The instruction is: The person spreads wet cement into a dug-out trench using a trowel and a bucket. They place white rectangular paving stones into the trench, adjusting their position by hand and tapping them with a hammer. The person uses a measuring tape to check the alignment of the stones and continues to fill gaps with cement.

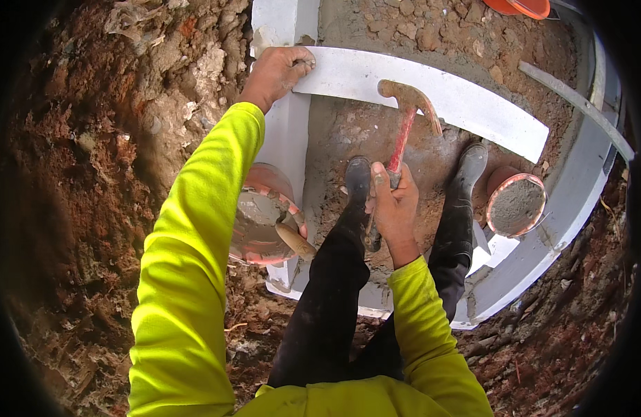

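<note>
My right hand (392,201) grips the red handle of a claw hammer (407,115), whose rusty head hovers over a white board (431,94) lying across a trench. My left hand (277,69) presses on the left end of that board, where it meets an upright white board (286,146). Fingers pinch at the board's top edge; whether they hold a nail cannot be told. My legs in black trousers and dark rubber boots (470,167) stand on the sandy ground inside the white formwork.
A pink bucket (261,219) with mortar and a wooden-handled trowel sits on the left board. Another bucket of grey mortar (516,203) stands at the right. Red-brown earth walls rise on the left. A curved white form board (577,194) runs along the right.
</note>
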A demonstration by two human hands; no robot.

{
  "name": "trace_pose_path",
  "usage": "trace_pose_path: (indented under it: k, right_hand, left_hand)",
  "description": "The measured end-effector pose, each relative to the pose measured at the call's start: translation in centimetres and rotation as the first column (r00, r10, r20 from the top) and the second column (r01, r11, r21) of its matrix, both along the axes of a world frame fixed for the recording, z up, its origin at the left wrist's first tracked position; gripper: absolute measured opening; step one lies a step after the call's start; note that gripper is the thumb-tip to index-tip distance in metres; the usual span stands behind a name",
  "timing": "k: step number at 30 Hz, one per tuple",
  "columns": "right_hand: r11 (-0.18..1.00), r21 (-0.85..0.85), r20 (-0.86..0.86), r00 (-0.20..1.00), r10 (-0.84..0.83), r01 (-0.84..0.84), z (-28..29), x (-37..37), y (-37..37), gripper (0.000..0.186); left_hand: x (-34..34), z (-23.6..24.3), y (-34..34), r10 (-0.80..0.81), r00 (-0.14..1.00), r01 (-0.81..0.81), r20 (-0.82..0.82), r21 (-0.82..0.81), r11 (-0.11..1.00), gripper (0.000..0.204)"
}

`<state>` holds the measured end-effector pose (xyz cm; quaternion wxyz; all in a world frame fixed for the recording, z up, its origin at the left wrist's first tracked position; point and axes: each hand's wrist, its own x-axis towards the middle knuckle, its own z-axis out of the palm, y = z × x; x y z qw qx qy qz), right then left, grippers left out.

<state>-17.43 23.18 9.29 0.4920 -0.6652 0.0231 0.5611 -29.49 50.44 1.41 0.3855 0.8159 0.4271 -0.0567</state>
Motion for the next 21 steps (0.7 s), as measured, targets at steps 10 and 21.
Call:
trace_pose_path:
  k: [10,21]
  right_hand:
    - [0.995,0.096,0.182,0.983,0.006,-0.024,-5.2,-6.9,0.9,0.028]
    - [0.991,0.102,0.274,0.960,0.057,-0.088,-7.2,-8.2,3.1,0.029]
  left_hand:
    - [-0.7,-2.1,0.5,-0.388,0.922,0.384,0.004,0.128,0.914,0.016]
    - [-1.2,-2.5,1.2,-0.462,0.886,0.451,0.040,0.156,0.879,0.017]
